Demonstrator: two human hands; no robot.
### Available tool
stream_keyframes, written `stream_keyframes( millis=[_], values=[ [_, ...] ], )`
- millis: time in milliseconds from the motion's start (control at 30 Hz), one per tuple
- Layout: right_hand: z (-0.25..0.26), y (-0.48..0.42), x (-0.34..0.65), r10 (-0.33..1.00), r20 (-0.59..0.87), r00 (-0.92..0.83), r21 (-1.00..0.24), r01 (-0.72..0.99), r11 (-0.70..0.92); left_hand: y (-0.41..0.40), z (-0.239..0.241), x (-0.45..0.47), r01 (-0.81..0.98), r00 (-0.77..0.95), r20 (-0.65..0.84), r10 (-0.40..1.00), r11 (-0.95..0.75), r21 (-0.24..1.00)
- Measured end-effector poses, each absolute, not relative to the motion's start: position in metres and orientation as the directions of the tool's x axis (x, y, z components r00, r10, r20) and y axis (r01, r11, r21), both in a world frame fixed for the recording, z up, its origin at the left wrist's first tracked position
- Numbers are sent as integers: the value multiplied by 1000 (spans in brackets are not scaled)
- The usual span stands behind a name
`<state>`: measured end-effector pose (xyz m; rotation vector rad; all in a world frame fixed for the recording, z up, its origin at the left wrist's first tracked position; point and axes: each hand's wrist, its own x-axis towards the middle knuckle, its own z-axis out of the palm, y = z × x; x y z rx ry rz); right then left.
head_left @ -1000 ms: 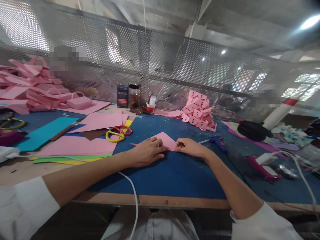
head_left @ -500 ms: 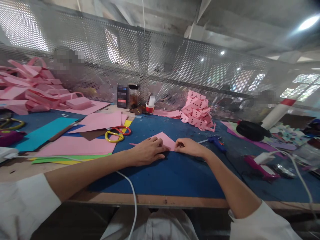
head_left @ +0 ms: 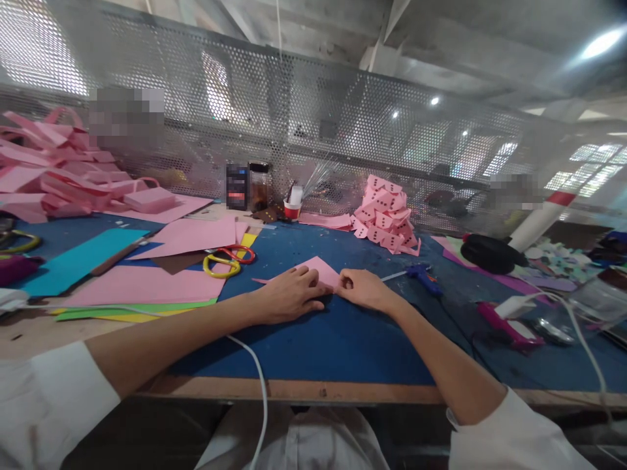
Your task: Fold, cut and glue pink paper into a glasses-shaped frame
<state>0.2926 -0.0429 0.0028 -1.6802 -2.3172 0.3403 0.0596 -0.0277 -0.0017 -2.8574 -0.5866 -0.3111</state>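
Note:
A small piece of pink paper [head_left: 322,267] lies on the blue work mat [head_left: 304,352] in front of me, its far corner pointing away from me. My left hand [head_left: 294,294] rests over its left part, fingers bent and pressing it down, thumb near the close edge. At the right end of that edge, my right hand [head_left: 365,288] pinches the paper between thumb and bent fingers. The fingers cover much of the close edge, so any fold there is hard to make out. A thin pink tip shows left of my left hand.
Scissors [head_left: 222,264] with yellow and red handles lie on coloured sheets to the left. A blue glue gun [head_left: 425,279] is at right. Dotted pink pieces [head_left: 385,215] are piled behind; pink paper strips [head_left: 59,170] heap far left. A white cable [head_left: 259,375] crosses the front edge.
My right hand has slid slightly left along the paper's close edge, nearer my left hand. My left hand stays pressed on the paper. The view has shifted a little.

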Motion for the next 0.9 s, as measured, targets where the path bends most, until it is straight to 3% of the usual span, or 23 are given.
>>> stream_keyframes(
  millis=[900],
  values=[
    [15, -42, 309, 926, -10, -377, -462, 823, 330, -27, -3, 58, 401, 892, 276, 357, -908, -123]
  ],
)
